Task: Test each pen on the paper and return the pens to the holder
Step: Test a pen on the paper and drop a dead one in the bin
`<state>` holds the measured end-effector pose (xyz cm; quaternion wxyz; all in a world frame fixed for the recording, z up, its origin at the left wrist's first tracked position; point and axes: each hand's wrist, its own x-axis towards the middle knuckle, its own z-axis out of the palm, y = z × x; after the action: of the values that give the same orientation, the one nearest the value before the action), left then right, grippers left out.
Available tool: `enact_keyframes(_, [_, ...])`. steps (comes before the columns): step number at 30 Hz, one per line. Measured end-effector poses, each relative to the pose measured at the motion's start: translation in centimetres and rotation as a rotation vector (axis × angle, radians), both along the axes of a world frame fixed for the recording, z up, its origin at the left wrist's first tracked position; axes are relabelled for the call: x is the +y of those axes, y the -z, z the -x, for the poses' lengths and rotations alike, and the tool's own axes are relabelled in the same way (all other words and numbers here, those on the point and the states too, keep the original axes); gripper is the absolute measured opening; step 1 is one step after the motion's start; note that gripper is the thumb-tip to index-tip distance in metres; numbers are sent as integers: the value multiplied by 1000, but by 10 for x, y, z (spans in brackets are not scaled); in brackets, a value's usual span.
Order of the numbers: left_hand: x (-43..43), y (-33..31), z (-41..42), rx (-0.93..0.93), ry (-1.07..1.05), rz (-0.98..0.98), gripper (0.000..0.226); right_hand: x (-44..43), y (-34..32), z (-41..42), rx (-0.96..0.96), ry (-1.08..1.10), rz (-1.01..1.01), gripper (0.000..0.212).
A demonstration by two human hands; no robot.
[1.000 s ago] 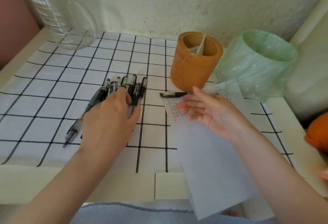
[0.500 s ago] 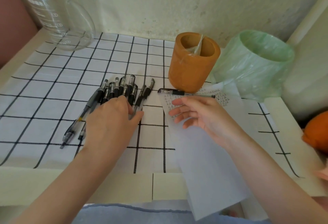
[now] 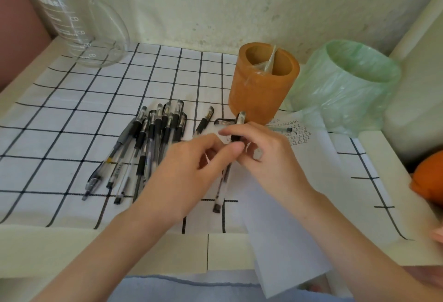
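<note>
right at the fingertips: the left hand (image 3: 191, 170) has thumb and forefinger closed on the barrel of one pen (image 3: 223, 184). the right hand (image 3: 266, 158) curls its fingers (image 3: 236, 131) round the capped upper end of it. both are clamped on it, nothing slack.

the pen's long axis runs nearly up and down the frame. its cap end is at the top, just in front of the orange holder (image 3: 263, 91), and its other end hangs low toward bottom centre, where the checked cloth (image 3: 72, 115) meets the paper (image 3: 299, 196). we reckon this is the uncapping, with the two grips about to part along that axis, though the fingers hide the cap seam.

what the next move turns on: the paper lies lower right of the fingers, under the right wrist, so the right hand is nearer for writing. the small test marks (image 3: 297, 131) sit at the sheet's top, right of the knuckles, and a second pen (image 3: 280, 129) lies across that top edge.

left of centre the pile of pens (image 3: 153, 143) waits, fanned on the cloth, with a stray pen (image 3: 203, 122) between it and the hands. we see no pens in the holder. there's a green-lined bin (image 3: 347, 86) at right and a glass jug (image 3: 79, 26) upper left.
</note>
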<state>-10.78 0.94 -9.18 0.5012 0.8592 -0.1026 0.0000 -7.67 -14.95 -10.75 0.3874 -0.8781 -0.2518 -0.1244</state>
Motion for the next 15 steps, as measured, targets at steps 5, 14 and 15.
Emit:
enact_keyframes(5, [8, -2, -4, -103, -89, -41, 20, -5, -17, 3, 354, 94, -488, 18])
enact_keyframes(14, [-4, 4, -1, -18, 154, 18, 15, 5, -20, 6, 527, -85, -596, 24])
enact_keyframes(15, [-5, 4, -1, -26, 139, 6, 12, 5, -20, 5, 548, -83, -602, 25])
